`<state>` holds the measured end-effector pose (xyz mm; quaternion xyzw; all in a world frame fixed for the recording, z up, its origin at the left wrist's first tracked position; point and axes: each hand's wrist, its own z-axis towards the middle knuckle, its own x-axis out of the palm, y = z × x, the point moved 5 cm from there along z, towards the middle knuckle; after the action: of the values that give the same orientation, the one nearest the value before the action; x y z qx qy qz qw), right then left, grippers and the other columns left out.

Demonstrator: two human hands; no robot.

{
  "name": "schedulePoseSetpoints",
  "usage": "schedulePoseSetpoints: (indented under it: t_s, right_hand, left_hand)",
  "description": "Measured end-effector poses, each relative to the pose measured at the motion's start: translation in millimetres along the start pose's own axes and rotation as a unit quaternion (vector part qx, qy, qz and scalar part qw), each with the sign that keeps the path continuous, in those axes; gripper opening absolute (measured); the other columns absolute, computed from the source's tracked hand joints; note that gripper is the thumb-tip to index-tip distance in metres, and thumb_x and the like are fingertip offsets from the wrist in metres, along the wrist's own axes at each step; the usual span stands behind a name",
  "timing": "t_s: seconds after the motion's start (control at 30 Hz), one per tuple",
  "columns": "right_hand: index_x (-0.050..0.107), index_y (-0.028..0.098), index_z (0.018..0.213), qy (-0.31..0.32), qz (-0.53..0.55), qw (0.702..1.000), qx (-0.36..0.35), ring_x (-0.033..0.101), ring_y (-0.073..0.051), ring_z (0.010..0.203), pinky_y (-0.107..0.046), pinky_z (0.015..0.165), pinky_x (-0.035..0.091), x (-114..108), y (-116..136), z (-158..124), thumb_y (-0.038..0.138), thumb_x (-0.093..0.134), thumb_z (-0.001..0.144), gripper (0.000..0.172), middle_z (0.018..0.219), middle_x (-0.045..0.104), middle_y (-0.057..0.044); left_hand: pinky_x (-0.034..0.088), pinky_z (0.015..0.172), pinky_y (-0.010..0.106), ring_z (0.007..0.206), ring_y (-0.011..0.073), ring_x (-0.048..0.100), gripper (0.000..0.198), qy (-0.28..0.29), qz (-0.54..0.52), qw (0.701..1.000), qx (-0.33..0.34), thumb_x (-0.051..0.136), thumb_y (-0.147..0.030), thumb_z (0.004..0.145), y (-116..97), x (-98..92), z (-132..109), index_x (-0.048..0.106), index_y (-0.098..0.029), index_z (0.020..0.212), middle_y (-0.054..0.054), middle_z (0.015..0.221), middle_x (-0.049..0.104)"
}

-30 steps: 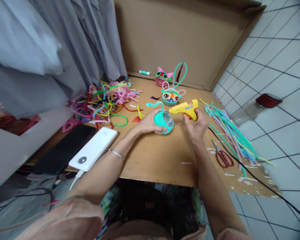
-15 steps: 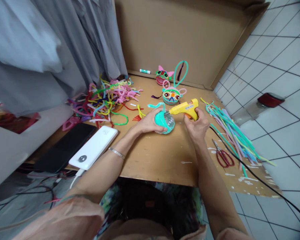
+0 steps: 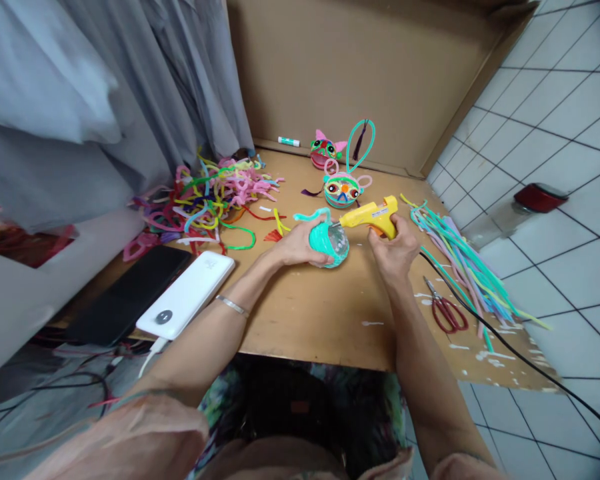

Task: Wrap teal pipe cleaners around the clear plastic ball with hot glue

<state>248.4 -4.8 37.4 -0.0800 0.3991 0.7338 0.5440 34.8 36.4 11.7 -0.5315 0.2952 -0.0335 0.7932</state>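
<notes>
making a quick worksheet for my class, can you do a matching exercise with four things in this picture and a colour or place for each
1. glue gun
2. scissors
3. power bank
4. ball

A. red handles
B. in the left hand
C. yellow, in the right hand
D. white all over, apart from a dark round spot

Pairs: 1-C, 2-A, 3-D, 4-B

Head-worn camera, facing forward and down, table (image 3: 320, 313) close below
</notes>
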Motion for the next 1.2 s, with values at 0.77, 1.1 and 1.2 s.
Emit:
schedulePoseSetpoints:
  t_s: [0.77, 1.1, 1.2]
  right_hand:
    - [0.063, 0.019, 0.110, -0.023, -0.009, 0.999, -0.028, 0.068, -0.027, 0.092, -0.041, 0.085, 0.052, -1.0, -3.3, -0.8, 0.036, 0.055, 0.074, 0.041, 0.106, 0.073, -0.010]
    - [0.064, 0.019, 0.105, -0.043, 0.007, 0.998, -0.049, 0.068, -0.026, 0.084, -0.040, 0.078, 0.052, -2.1, -2.4, -0.2, 0.036, 0.056, 0.073, 0.038, 0.102, 0.074, -0.009]
    - [0.065, 0.019, 0.104, -0.039, 0.006, 0.998, -0.048, 0.067, -0.026, 0.083, -0.040, 0.077, 0.051, -2.5, -1.9, 0.3, 0.036, 0.055, 0.071, 0.038, 0.099, 0.074, -0.009]
  left_hand:
    - [0.045, 0.105, 0.047, 0.119, 0.0336, 0.057, 0.089, 0.003, 0.026, 1.000, 0.009, 0.086, -0.039, 0.051, -5.5, -0.4, 0.0, 0.055, -0.015, 0.131, 0.012, 0.127, 0.060]
    - [0.045, 0.106, 0.047, 0.119, 0.0324, 0.058, 0.087, 0.004, 0.034, 0.999, 0.031, 0.086, -0.041, 0.051, -6.3, -0.4, 0.8, 0.057, -0.018, 0.130, 0.011, 0.132, 0.059]
    - [0.045, 0.106, 0.047, 0.120, 0.0324, 0.057, 0.088, 0.008, 0.023, 0.999, 0.027, 0.085, -0.041, 0.052, -6.0, -0.3, 0.3, 0.055, -0.017, 0.132, 0.012, 0.135, 0.058]
